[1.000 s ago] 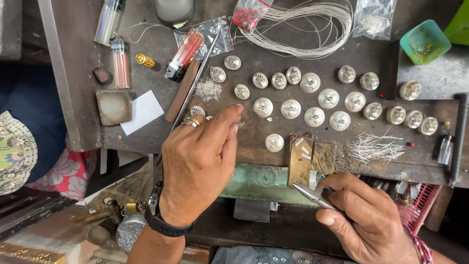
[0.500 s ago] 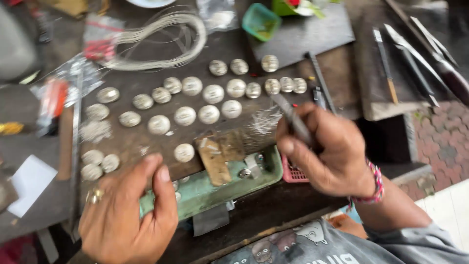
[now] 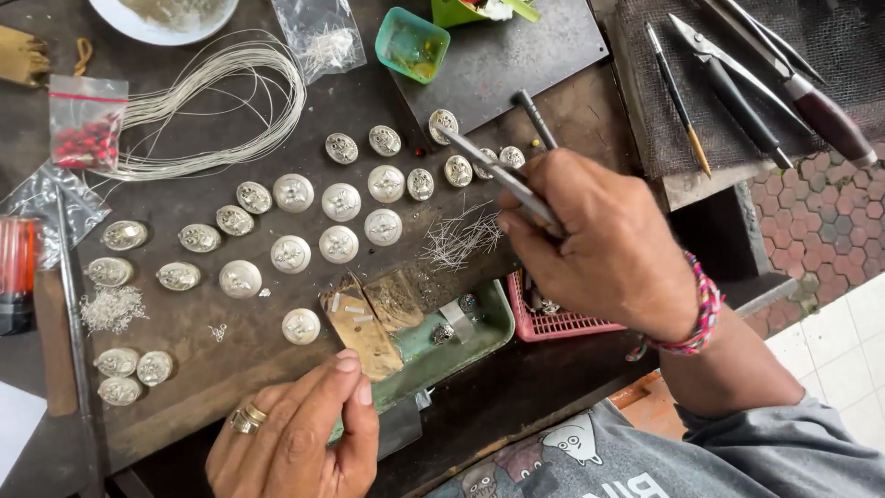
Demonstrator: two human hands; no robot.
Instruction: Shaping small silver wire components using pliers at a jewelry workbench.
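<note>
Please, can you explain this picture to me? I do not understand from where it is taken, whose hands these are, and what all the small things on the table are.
The picture comes from a camera worn on a person's head, looking down at their own two bare hands over a dark workbench.

The right hand holds metal tweezers, their tips pointing toward the round silver pieces laid out in rows. The left hand, with rings on one finger, rests at the near edge and holds nothing.

Also on the bench: a coil of silver wire, a pile of short wire bits, a green tray, a pink basket, a small teal cup and plastic bags. More hand tools lie at the right.
</note>
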